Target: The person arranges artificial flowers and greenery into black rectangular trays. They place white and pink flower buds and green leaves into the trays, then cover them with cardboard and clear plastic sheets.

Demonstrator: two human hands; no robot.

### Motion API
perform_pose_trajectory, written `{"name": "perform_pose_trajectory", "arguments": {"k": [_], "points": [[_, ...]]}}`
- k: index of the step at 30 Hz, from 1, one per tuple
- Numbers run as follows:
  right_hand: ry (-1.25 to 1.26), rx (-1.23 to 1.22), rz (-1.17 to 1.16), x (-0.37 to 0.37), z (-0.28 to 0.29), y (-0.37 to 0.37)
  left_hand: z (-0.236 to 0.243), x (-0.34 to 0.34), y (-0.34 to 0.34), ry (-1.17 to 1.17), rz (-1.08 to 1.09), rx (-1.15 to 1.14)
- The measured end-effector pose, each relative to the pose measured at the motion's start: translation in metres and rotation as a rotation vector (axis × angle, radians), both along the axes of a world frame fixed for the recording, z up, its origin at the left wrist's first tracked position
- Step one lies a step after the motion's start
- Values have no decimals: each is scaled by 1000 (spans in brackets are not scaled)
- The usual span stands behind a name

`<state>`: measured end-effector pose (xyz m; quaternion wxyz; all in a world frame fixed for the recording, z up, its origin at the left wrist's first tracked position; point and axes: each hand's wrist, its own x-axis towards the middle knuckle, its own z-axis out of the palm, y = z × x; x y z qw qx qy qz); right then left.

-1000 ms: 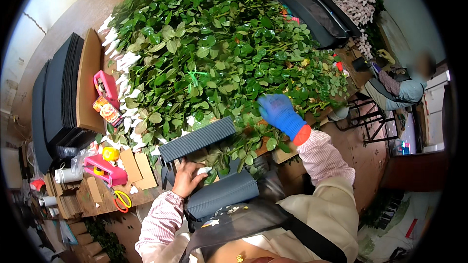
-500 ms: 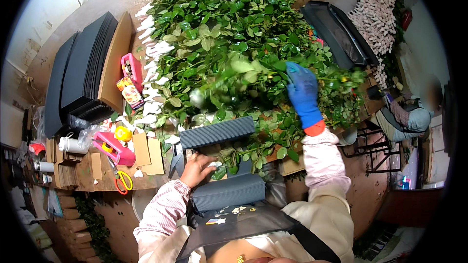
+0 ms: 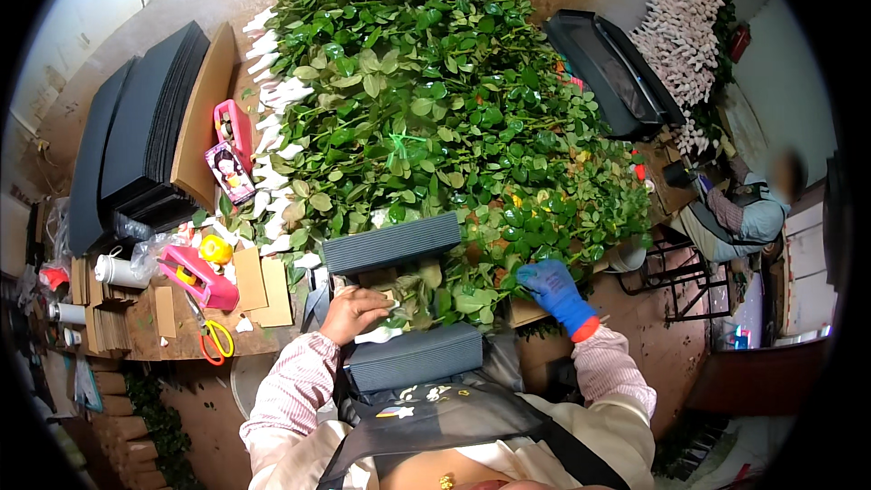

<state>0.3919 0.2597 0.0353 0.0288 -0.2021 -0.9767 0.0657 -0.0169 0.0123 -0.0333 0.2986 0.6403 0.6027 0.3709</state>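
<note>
Two hands, two ribbed pieces

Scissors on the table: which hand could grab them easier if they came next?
Probably the left hand: it's on the same side and nearer the scissors. The right hand, in a blue glove, is farther across, near the leafy stems.

Bright center, bent fisheye edges, black corners
</note>
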Motion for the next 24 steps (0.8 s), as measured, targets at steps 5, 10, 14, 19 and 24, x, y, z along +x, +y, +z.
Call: {"name": "perform_pose_trajectory", "arguments": {"k": [5, 10, 14, 19, 24], "points": [[-229, -117, -17, 9, -42, 14, 9, 3, -8, 107, -78, -24], [-562, -414, -177, -81, 54, 55, 16, 12, -15, 175, -93, -29], [244, 74, -31, -188, 29, 104, 24, 10, -10, 142, -80, -95], [-167, 347, -318, -275, -36, 155, 27, 9, -3, 120, -92, -96], [-24, 291, -239, -277, 41, 162, 23, 13, -9, 117, 1, -63]]}}
